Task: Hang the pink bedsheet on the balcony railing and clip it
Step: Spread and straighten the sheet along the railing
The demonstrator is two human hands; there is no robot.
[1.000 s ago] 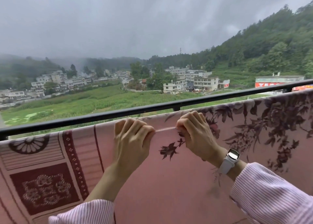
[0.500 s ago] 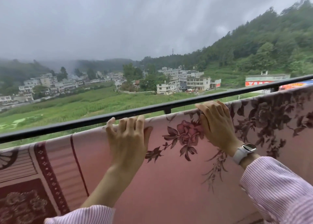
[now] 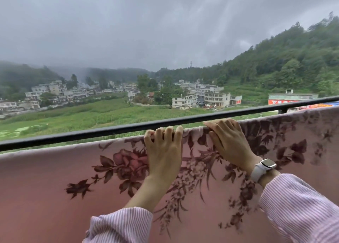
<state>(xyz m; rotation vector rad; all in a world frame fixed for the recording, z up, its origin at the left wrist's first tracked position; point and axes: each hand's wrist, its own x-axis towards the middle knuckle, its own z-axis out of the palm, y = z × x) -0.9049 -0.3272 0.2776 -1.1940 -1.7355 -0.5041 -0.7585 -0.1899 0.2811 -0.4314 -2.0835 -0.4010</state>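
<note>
The pink bedsheet [image 3: 55, 187] with dark red flowers hangs draped over a bar, filling the lower half of the view. The black balcony railing [image 3: 91, 134] runs just above and behind its top edge. My left hand [image 3: 163, 154] rests on the sheet with its fingers hooked over the top fold. To its right, my right hand [image 3: 229, 143] lies on the top edge with its fingers stretched flat toward the left. No clip is in view.
A white watch [image 3: 264, 166] sits on my right wrist, and striped sleeves cover both forearms. A short black post [image 3: 282, 111] joins the railing at the right. Beyond the railing lie green fields, buildings and wooded hills.
Both hands let go of their pinch on the sheet's edge and slid right along the top fold. The view followed, and the patterned border left the frame.
</note>
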